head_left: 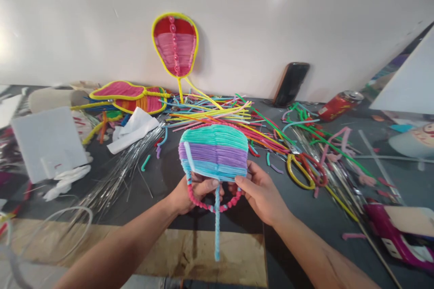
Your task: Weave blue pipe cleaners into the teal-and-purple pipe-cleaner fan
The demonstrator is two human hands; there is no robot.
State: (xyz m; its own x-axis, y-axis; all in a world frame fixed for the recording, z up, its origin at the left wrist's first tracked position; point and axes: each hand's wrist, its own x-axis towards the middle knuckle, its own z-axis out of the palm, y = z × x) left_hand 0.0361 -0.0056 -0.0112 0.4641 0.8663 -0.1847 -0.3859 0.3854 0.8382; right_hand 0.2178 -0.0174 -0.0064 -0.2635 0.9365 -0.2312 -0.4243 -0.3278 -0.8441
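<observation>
Between my two hands is a pipe-cleaner piece (215,151) banded in turquoise, purple and light blue, with a pink-red curved edge and a twisted light-blue stem hanging from its lower middle. My left hand (196,192) is closed on its lower left, the thumb reaching in near the stem. My right hand (256,189) pinches the lower right edge, thumb in front and the other fingers partly hidden behind. One light-blue pipe cleaner end (189,157) stands up loose across the left side of the bands.
Behind lies a heap of coloured pipe cleaners (217,110). A yellow-rimmed pink fan shape (175,47) leans on the wall, near a phone (290,83). Scissors (301,171), a red can (341,104) and a magenta tool (389,235) are right; thin wires (111,185) and white paper (49,144) left.
</observation>
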